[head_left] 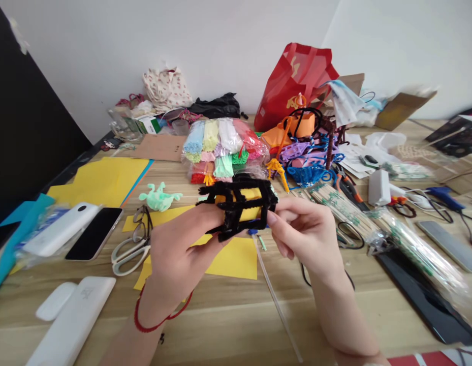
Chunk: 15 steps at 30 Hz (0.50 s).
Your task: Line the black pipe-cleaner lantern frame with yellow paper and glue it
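A small box-shaped frame of black pipe cleaners is held up over the wooden table, with yellow paper showing inside it. My left hand, with a red cord round the wrist, grips the frame from the left and below, fingers closed round its bars. My right hand pinches the frame's right end between thumb and fingertips. Under the hands lies a yellow paper sheet.
White-handled scissors, a black phone and white cases lie at left. Bags of coloured pipe cleaners, a red bag and pipe-cleaner shapes fill the back. Wooden sticks in plastic, pliers and a glue gun lie at right.
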Available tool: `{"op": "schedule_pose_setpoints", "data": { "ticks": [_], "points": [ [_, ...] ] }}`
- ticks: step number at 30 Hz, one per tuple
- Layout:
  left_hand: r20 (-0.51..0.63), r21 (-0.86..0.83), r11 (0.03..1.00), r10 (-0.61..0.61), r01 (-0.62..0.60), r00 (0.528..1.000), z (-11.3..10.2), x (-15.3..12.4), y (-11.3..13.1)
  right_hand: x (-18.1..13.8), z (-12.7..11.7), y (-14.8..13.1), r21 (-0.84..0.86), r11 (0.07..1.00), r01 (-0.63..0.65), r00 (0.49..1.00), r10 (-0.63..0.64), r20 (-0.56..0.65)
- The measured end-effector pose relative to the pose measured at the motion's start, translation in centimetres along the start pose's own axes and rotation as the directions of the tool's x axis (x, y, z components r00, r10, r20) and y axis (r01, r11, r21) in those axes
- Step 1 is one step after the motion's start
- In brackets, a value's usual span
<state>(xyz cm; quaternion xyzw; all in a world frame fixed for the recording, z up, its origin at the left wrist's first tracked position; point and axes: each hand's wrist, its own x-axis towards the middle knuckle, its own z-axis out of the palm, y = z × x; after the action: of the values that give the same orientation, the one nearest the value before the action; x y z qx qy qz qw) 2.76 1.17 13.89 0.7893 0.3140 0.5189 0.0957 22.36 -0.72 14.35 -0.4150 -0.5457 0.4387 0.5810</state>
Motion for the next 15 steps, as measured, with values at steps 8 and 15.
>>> {"op": "schedule_pose_setpoints", "data": {
  "ticks": [8,15],
  "points": [
    [-0.090,-0.138,0.990,-0.012,-0.001,0.996,0.4,0.4,-0.4,0.5,-0.7,0.3,-0.014,0.989,0.150,0.981,-0.147,0.130],
    [0.005,-0.280,0.929,-0.252,0.243,0.968,0.2,0.2,0.6,0.6,-0.8,0.6,-0.023,0.973,0.231,0.961,-0.224,0.163]
  ]
}}
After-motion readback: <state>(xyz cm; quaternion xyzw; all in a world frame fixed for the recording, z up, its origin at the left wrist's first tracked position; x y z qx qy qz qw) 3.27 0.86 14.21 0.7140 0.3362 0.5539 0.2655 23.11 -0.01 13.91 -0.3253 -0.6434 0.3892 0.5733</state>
